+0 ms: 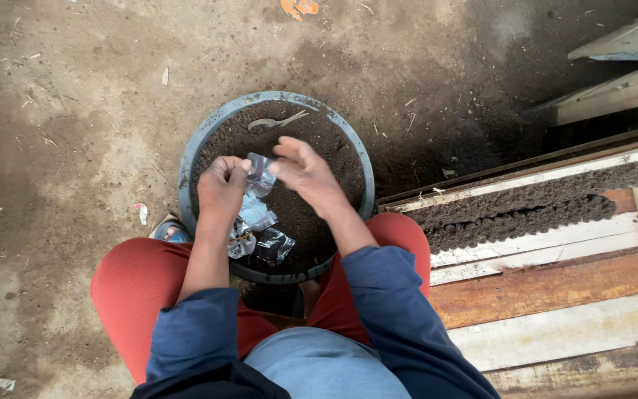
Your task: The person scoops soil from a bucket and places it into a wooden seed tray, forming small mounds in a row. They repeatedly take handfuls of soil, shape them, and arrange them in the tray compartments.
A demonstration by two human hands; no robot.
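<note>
Both hands on plastic bag, inside basin rim.

Bare dirt floor under you, packed, pale, darker toward upper right. On it: a round grey basin of dark soil between your knees, an orange scrap at the top edge, small white bits, scattered straw. Wooden planks at right, carrying a ridge of soil.
</note>
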